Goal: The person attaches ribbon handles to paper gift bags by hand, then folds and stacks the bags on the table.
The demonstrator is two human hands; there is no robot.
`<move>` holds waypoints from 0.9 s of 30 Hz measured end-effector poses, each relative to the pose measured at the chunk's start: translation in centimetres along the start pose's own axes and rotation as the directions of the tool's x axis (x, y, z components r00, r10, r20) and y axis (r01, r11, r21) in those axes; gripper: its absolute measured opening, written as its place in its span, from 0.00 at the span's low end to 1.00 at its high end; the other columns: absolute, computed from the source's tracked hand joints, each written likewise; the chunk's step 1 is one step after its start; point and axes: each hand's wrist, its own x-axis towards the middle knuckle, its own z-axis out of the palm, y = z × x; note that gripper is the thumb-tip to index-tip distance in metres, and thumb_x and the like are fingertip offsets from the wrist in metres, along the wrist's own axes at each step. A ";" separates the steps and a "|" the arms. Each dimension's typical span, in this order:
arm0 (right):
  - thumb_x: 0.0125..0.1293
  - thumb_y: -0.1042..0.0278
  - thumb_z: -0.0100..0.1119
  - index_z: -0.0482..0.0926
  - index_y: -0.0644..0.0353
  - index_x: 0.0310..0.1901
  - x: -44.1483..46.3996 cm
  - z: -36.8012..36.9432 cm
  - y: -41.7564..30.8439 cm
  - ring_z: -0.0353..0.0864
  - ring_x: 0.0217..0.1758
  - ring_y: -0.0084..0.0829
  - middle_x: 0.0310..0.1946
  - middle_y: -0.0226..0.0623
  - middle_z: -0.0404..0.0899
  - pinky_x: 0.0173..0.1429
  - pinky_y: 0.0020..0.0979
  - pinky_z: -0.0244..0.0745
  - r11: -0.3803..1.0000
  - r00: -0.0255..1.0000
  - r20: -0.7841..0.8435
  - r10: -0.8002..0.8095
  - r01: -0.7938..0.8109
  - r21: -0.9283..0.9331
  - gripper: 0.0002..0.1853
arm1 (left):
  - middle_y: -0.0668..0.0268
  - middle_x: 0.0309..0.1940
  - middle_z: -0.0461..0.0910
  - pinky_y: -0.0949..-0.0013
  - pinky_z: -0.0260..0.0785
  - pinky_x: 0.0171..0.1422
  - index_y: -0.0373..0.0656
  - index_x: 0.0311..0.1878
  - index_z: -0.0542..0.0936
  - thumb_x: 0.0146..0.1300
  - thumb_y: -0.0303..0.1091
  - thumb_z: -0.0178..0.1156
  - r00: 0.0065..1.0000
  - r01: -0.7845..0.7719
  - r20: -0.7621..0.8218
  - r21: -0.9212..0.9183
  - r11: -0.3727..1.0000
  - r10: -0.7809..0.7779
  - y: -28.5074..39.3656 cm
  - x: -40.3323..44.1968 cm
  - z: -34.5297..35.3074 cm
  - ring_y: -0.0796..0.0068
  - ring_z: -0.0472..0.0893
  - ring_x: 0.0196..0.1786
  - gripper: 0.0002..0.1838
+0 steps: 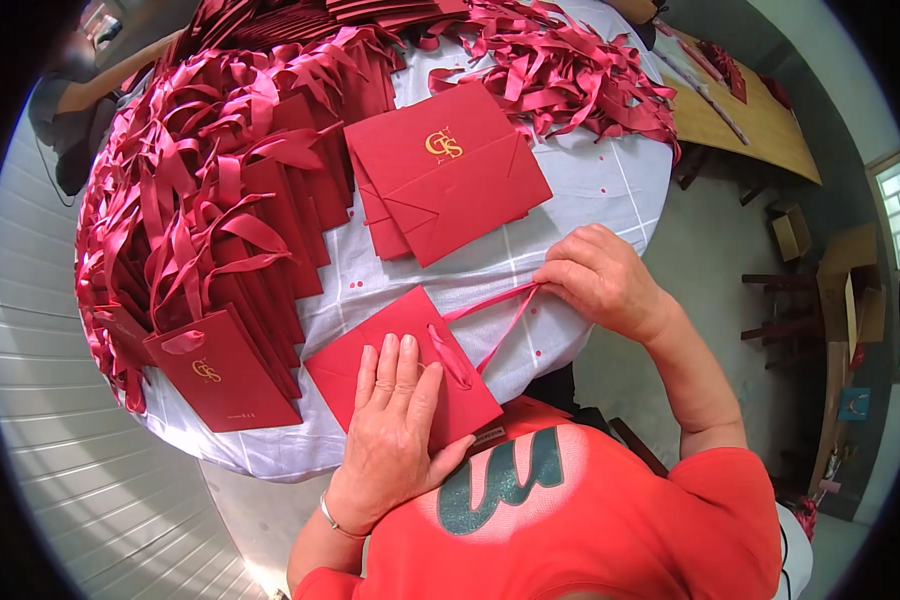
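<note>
A flat red paper gift bag [360, 345] lies at the table's near edge, close to my body. Across it my left hand [395, 410] rests flat, fingers stretched out, pressing on the paper. A dark pink ribbon [490, 303] runs through the bag's top edge. Its far part is pinched between the thumb and fingers of my right hand [595, 280], pulled out to the right above the tablecloth. Just beyond, a small stack of flat red bags [460, 175] with a gold logo lies on the cloth.
Rows of red bags with ribbon handles [225, 365] crowd the table's left side. Loose ribbons [570, 80] are heaped at the back right. A white checked cloth [610, 190] covers the round table. Another person's arm [120, 75] shows at upper left. Cardboard boxes [850, 290] stand at right.
</note>
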 end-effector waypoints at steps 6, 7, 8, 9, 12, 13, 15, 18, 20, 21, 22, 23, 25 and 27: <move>0.52 0.71 0.69 0.80 0.56 0.36 0.2 -0.2 -0.2 0.78 0.39 0.35 0.35 0.31 0.77 0.44 0.35 0.73 0.997 0.999 -0.010 -0.036 0.035 -0.072 0.10 | 0.32 0.65 0.67 0.38 0.48 0.79 0.27 0.62 0.72 0.50 0.47 0.74 1.000 -0.003 -0.027 -0.012 1.000 0.002 0.0 0.0 0.2 0.33 0.62 0.73 0.42; 0.49 0.73 0.72 0.80 0.57 0.36 0.2 -0.2 -0.4 0.78 0.38 0.36 0.35 0.32 0.77 0.43 0.36 0.73 0.995 0.999 -0.017 -0.039 0.037 -0.094 0.13 | 0.31 0.65 0.67 0.38 0.48 0.79 0.27 0.61 0.72 0.50 0.47 0.74 0.999 -0.006 -0.034 -0.016 1.000 0.006 0.0 0.0 0.2 0.32 0.63 0.73 0.42; 0.49 0.73 0.72 0.80 0.57 0.36 0.2 -0.3 -0.5 0.78 0.38 0.36 0.35 0.32 0.77 0.43 0.36 0.73 0.995 0.999 -0.015 -0.047 0.045 -0.090 0.13 | 0.31 0.65 0.67 0.38 0.48 0.79 0.27 0.61 0.72 0.50 0.47 0.74 0.999 0.002 -0.039 -0.015 1.000 -0.002 0.0 0.0 0.1 0.32 0.63 0.73 0.42; 0.49 0.73 0.72 0.79 0.57 0.36 0.2 -0.4 -0.6 0.78 0.39 0.36 0.35 0.32 0.78 0.44 0.36 0.73 0.995 0.999 -0.007 -0.032 0.031 -0.097 0.13 | 0.31 0.64 0.67 0.38 0.49 0.79 0.26 0.61 0.72 0.49 0.47 0.75 0.999 0.001 -0.039 -0.020 1.000 -0.002 0.0 0.0 0.1 0.32 0.63 0.73 0.42; 0.48 0.73 0.72 0.79 0.57 0.36 0.2 -0.1 -0.5 0.78 0.39 0.36 0.35 0.32 0.78 0.44 0.36 0.73 0.996 1.000 -0.010 -0.008 0.007 -0.092 0.13 | 0.31 0.65 0.67 0.39 0.48 0.80 0.27 0.62 0.71 0.50 0.47 0.74 0.999 0.010 -0.045 -0.018 1.000 -0.011 0.1 0.0 0.2 0.33 0.63 0.73 0.42; 0.48 0.73 0.72 0.79 0.57 0.36 0.1 0.0 -0.4 0.78 0.39 0.36 0.35 0.32 0.78 0.44 0.37 0.73 0.997 1.000 -0.020 0.006 -0.008 -0.081 0.13 | 0.32 0.66 0.67 0.39 0.47 0.80 0.29 0.62 0.71 0.51 0.48 0.74 0.999 0.017 -0.048 -0.013 1.000 -0.017 0.1 0.0 0.3 0.34 0.62 0.74 0.42; 0.48 0.73 0.72 0.79 0.57 0.35 0.1 -0.2 -0.3 0.78 0.39 0.36 0.35 0.32 0.78 0.45 0.37 0.73 0.997 1.000 -0.014 0.007 -0.008 -0.082 0.13 | 0.32 0.66 0.67 0.39 0.47 0.80 0.28 0.62 0.71 0.51 0.48 0.74 0.999 0.013 -0.052 -0.011 1.000 -0.014 0.1 0.0 0.4 0.33 0.62 0.74 0.41; 0.48 0.75 0.72 0.79 0.58 0.35 0.2 -0.7 -0.8 0.79 0.39 0.36 0.35 0.33 0.79 0.44 0.37 0.73 0.998 0.999 -0.033 0.015 -0.017 -0.053 0.13 | 0.32 0.65 0.68 0.39 0.48 0.80 0.28 0.61 0.72 0.52 0.47 0.73 0.998 -0.003 -0.060 0.003 1.000 0.004 0.1 -0.2 0.2 0.34 0.64 0.73 0.40; 0.49 0.76 0.72 0.79 0.58 0.35 0.7 -1.8 -1.2 0.79 0.39 0.37 0.34 0.33 0.79 0.44 0.37 0.73 0.999 0.998 -0.065 0.014 -0.016 -0.035 0.12 | 0.33 0.65 0.69 0.39 0.50 0.79 0.28 0.61 0.73 0.53 0.46 0.72 0.997 -0.022 -0.077 0.022 1.000 0.024 0.1 -0.3 0.0 0.34 0.65 0.73 0.38; 0.49 0.77 0.72 0.79 0.59 0.35 1.0 -2.6 -1.6 0.79 0.37 0.38 0.33 0.34 0.79 0.42 0.37 0.74 0.999 0.998 -0.059 0.036 -0.036 0.011 0.12 | 0.35 0.65 0.70 0.39 0.52 0.78 0.28 0.60 0.74 0.54 0.45 0.72 0.994 -0.066 -0.083 0.082 0.994 0.072 0.1 -0.8 0.1 0.36 0.66 0.72 0.36; 0.50 0.78 0.72 0.78 0.60 0.34 1.3 -3.5 -2.0 0.79 0.36 0.38 0.32 0.34 0.80 0.41 0.38 0.74 0.997 0.997 -0.052 0.061 -0.058 0.058 0.12 | 0.36 0.64 0.71 0.39 0.53 0.78 0.28 0.59 0.75 0.54 0.43 0.71 0.989 -0.108 -0.082 0.142 0.984 0.121 0.1 -1.1 0.0 0.37 0.68 0.71 0.34; 0.53 0.78 0.72 0.81 0.62 0.37 1.8 -4.5 -2.2 0.80 0.33 0.38 0.30 0.36 0.80 0.38 0.36 0.75 0.993 0.998 -0.055 0.042 -0.035 0.110 0.11 | 0.40 0.60 0.76 0.41 0.61 0.74 0.29 0.57 0.77 0.55 0.34 0.68 0.986 -0.113 -0.106 0.168 0.979 0.132 0.7 -1.2 -0.8 0.42 0.75 0.67 0.27; 0.54 0.79 0.71 0.82 0.63 0.39 3.1 -6.9 -3.7 0.81 0.32 0.37 0.30 0.37 0.81 0.37 0.34 0.76 0.972 0.996 -0.066 0.053 -0.036 0.232 0.11 | 0.41 0.58 0.78 0.43 0.64 0.72 0.29 0.56 0.78 0.56 0.32 0.66 0.970 -0.143 -0.160 0.229 0.963 0.182 0.9 -2.1 -1.9 0.44 0.77 0.64 0.25; 0.58 0.78 0.70 0.86 0.65 0.45 4.8 -9.1 -5.1 0.82 0.30 0.34 0.30 0.39 0.82 0.36 0.30 0.76 0.918 0.995 -0.101 0.023 0.019 0.396 0.12 | 0.44 0.53 0.82 0.47 0.70 0.68 0.29 0.53 0.80 0.56 0.25 0.60 0.929 -0.158 -0.279 0.294 0.943 0.243 1.1 -2.6 -3.6 0.47 0.82 0.58 0.20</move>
